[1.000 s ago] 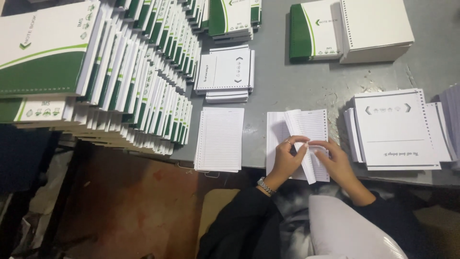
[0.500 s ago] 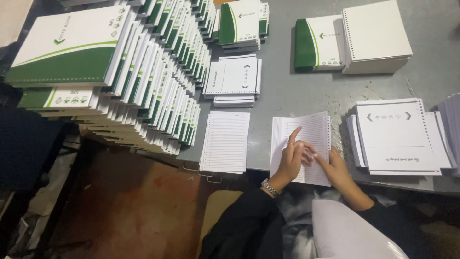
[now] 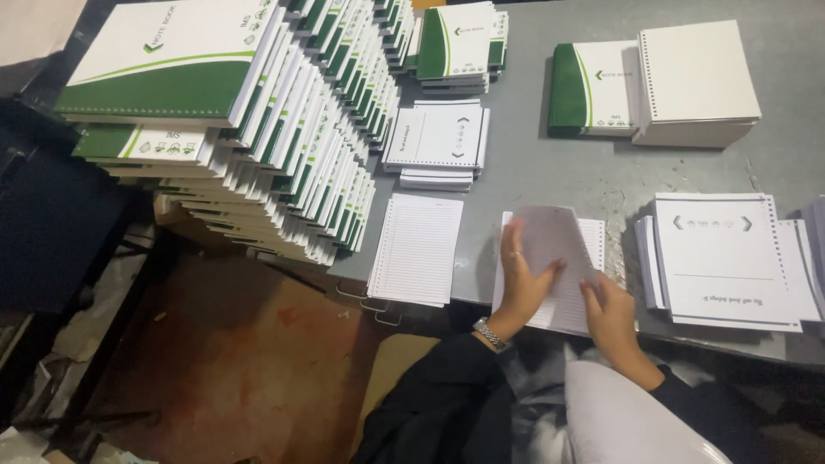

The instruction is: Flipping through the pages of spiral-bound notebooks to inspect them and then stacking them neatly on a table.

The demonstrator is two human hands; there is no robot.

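Left hand [image 3: 520, 279] pinches a lifted sheet [image 3: 554, 236] off the lined-paper stack [image 3: 571, 296] at the bench [image 3: 550, 172] near edge, right hand [image 3: 610, 309] presses flat on the stack; I'd peel slowly, keeping punched holes aligned.

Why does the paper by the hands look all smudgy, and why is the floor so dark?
In the head view, the loose sheet under the left hand is smeared by motion blur, while the lined stack beside it stays sharp. The right hand looks slightly soft too. Light falls on the grey table, but the floor below sits in shadow.
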